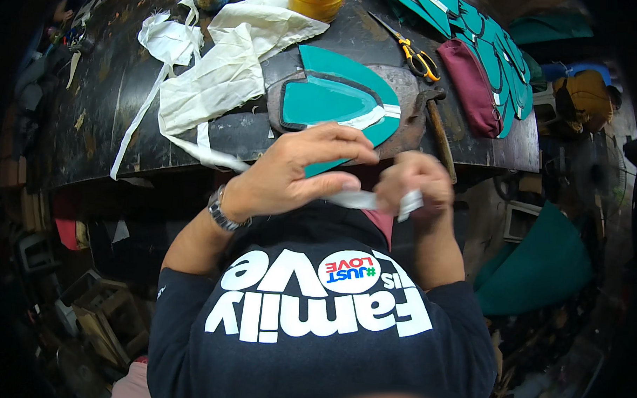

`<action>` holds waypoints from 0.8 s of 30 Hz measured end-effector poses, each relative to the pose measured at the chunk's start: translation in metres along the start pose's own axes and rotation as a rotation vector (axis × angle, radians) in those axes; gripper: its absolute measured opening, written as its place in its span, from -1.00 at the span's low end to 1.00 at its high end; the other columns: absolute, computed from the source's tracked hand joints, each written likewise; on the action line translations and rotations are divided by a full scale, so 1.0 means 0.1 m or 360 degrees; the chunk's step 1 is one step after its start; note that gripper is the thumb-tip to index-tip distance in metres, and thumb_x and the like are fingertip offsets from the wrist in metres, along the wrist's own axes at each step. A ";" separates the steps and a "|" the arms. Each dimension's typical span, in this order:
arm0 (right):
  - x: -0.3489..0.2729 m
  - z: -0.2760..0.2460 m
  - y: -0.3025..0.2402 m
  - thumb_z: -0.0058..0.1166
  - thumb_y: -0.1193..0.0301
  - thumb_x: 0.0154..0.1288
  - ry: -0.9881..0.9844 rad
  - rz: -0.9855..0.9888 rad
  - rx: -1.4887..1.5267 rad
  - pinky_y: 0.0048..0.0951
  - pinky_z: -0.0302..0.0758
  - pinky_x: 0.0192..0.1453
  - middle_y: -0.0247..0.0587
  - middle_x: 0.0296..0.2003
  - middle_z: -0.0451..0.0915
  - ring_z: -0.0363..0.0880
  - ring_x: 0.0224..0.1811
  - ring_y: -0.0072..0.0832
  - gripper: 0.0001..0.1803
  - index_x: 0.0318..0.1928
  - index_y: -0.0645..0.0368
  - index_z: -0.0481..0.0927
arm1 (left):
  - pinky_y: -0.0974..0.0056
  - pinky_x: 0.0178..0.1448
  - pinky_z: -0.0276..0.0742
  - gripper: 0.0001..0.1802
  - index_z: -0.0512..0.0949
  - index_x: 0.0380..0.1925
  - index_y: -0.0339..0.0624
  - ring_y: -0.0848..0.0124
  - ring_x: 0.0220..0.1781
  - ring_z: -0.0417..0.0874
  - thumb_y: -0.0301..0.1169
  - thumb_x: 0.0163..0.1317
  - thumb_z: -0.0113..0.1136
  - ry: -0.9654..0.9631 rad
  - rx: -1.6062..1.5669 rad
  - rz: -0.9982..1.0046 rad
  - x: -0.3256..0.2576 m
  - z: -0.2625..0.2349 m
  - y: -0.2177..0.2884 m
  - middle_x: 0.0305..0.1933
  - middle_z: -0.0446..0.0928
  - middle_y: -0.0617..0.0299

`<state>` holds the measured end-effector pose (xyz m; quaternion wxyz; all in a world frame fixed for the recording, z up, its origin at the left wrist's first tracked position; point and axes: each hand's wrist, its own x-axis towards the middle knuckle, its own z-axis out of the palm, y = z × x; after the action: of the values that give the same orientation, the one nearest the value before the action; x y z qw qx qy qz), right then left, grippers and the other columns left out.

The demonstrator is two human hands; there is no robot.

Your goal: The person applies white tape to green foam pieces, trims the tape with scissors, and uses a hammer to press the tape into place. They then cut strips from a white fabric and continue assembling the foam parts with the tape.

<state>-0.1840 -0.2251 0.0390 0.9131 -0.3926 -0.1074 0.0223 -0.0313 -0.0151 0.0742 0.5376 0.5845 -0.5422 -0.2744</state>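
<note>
My left hand (298,171) and my right hand (416,187) are raised in front of my chest, just below the workbench edge. Between them stretches a short white strip of tape (364,199); both hands pinch it, the left at one end, the right at the other with a loose end sticking out. A wristwatch (220,211) sits on my left wrist. Just beyond the hands, on a worn grey pad (401,82), lies a teal shoe-upper piece (336,98) with dark edging and a white strip across it.
The dark workbench (104,114) holds white cloth and strips (218,69), a yellow tin (315,0), yellow-handled scissors (415,56), a hammer (437,122), a maroon pouch (470,85) and several stacked teal pieces (492,44). Teal material (540,266) and clutter lie below.
</note>
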 end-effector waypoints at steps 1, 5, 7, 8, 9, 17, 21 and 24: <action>-0.10 -0.05 -0.18 0.12 0.27 0.35 0.0126 -0.0130 -0.0054 -0.31 0.48 -0.38 -0.09 -0.45 0.53 0.58 -0.41 -0.33 -0.72 -0.31 0.25 0.46 | -0.07 0.49 0.15 -0.54 0.57 0.14 -0.16 0.14 0.33 0.48 -0.32 0.23 0.32 -0.0028 0.0286 0.0002 0.04 -0.01 -0.08 0.20 0.53 0.04; -0.64 -0.09 -1.20 0.20 0.37 0.28 0.0063 -0.0799 -0.0230 -0.44 0.41 -0.52 -0.37 -0.53 0.44 0.37 -0.58 -0.60 -0.78 -0.35 0.04 0.38 | -0.17 0.57 -0.05 -0.28 0.36 0.33 -0.21 0.08 0.47 0.32 0.03 0.32 0.16 -0.0293 0.1198 -0.0006 0.17 0.00 -0.34 0.33 0.43 -0.03; -0.96 0.07 -1.67 0.33 0.45 0.16 -0.0140 -0.1128 -0.0171 -0.59 0.47 -0.53 -0.48 -0.57 0.64 0.44 -0.68 -0.72 -0.78 -0.48 0.00 0.50 | -0.18 0.57 -0.08 -0.24 0.34 0.33 -0.23 0.08 0.50 0.26 0.11 0.34 0.06 -0.0345 0.1134 0.0069 0.22 -0.05 -0.42 0.36 0.39 -0.03; -1.13 0.18 -1.79 0.37 0.46 0.11 -0.0143 -0.1343 -0.0174 -0.58 0.48 -0.50 -0.47 -0.56 0.63 0.46 -0.66 -0.70 -0.78 -0.52 0.01 0.53 | -0.18 0.57 -0.09 -0.22 0.34 0.33 -0.25 0.08 0.52 0.23 0.16 0.36 0.02 -0.0364 0.1124 0.0129 0.25 -0.06 -0.45 0.38 0.37 -0.03; -1.24 0.27 -1.90 0.40 0.47 0.05 -0.0230 -0.1492 -0.0191 -0.58 0.50 -0.47 -0.46 -0.56 0.61 0.48 -0.63 -0.68 -0.78 -0.55 0.02 0.56 | -0.19 0.57 -0.10 -0.21 0.34 0.33 -0.25 0.08 0.52 0.22 0.17 0.36 0.00 -0.0477 0.1065 0.0070 0.27 -0.08 -0.47 0.40 0.35 -0.03; -2.08 0.30 -2.95 0.17 0.65 0.05 0.0591 -0.1716 0.0415 -0.53 0.44 -0.44 -0.33 -0.60 0.42 0.41 -0.58 -0.55 -0.77 -0.59 0.14 0.40 | 0.05 0.46 0.22 -0.54 0.55 0.15 -0.16 0.08 0.37 0.39 -0.12 0.38 0.11 -0.0171 0.0599 0.0014 0.01 -0.30 -0.67 0.29 0.44 0.03; -2.72 -0.61 -3.69 0.11 0.57 0.24 0.0702 -0.1591 0.0484 -0.48 0.23 -0.40 -0.38 -0.55 0.25 0.21 -0.59 -0.58 -0.80 -0.43 0.14 0.35 | 0.16 0.34 0.40 -0.64 0.61 0.05 -0.19 0.10 0.27 0.50 -0.25 0.33 0.22 0.0472 0.0827 -0.0079 -0.28 -0.71 -0.70 0.22 0.50 -0.03; -2.87 -0.98 -3.77 0.10 0.53 0.33 0.1624 -0.2011 -0.0420 -0.49 0.13 -0.43 -0.38 -0.55 0.25 0.13 -0.58 -0.62 -0.83 -0.38 0.17 0.38 | 0.22 0.20 0.47 -0.68 0.64 0.01 -0.20 0.23 0.12 0.61 -0.35 0.29 0.28 0.0935 0.0692 -0.0294 -0.43 -0.97 -0.59 0.12 0.59 0.07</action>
<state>-0.4595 -0.5908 0.1943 0.6362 -0.3241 0.1184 -0.6900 0.0653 0.0472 0.0346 0.5066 0.7852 -0.3555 -0.0208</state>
